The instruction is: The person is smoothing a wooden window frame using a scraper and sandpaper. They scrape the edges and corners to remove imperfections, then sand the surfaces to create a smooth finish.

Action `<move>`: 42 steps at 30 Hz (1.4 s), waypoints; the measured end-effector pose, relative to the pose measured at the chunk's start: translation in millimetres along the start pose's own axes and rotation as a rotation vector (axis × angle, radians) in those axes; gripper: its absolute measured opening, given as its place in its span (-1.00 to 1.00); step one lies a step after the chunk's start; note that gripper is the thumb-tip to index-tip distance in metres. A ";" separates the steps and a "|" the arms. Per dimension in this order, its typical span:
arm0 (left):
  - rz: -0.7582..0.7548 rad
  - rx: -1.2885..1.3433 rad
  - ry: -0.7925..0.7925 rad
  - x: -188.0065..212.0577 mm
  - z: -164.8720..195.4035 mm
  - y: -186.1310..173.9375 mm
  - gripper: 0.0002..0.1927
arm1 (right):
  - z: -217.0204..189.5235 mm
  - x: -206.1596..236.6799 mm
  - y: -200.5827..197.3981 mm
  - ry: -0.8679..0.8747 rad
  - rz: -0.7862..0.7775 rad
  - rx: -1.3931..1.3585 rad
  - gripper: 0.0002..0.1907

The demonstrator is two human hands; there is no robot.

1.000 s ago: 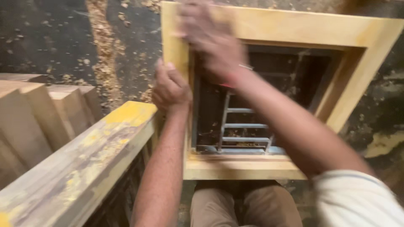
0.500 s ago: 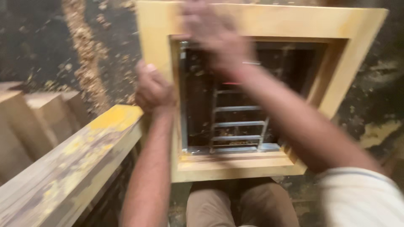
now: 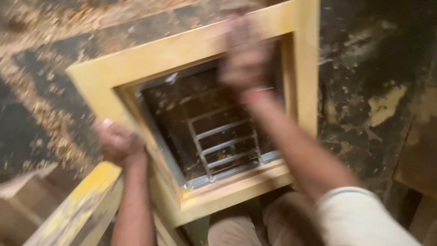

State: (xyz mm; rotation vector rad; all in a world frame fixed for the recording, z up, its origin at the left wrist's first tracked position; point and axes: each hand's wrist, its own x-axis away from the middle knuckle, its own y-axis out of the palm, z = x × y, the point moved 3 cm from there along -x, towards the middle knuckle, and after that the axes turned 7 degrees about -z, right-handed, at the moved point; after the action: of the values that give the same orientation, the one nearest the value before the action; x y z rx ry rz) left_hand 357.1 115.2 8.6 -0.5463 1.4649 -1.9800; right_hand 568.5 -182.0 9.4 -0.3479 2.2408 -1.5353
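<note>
Both hands outstretched: left hand and right hand on wooden frame.

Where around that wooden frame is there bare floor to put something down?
Dark floor right of the yellow wooden frame looks open. Left, sawdust and a plank crowd the left hand; the right hand covers the frame's top.

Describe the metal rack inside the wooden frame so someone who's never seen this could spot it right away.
Start at the big square yellow wooden frame that the left hand and right hand grip. Look through its opening, toward the lower edge. There sits the metal rack: thin silvery parallel bars like ladder rungs, the only shiny metal amid wood and sawdust.
</note>
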 end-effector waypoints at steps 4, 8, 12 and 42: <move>-0.069 0.067 0.005 0.4 -13.1 2.6 -0.56 | -54.6 -4.2 29.6 -0.163 -0.111 0.112 -0.32; -0.107 0.067 -0.048 2.6 -17.6 2.0 -0.58 | 86.3 27.6 -25.1 -0.218 -0.018 0.107 -0.34; -0.069 -0.059 -0.038 0.4 -14.8 -0.1 -0.61 | 114.0 40.4 -36.1 0.265 -0.142 0.256 -0.51; -0.052 0.610 0.699 111.3 207.0 -22.9 -0.83 | 82.7 103.1 -136.2 0.476 0.087 -0.380 -0.68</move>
State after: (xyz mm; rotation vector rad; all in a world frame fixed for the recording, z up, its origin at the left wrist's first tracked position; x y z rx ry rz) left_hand 404.2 -101.4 90.0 0.4175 1.0828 -2.6418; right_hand 511.9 -343.7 90.9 0.0216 2.8814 -1.2351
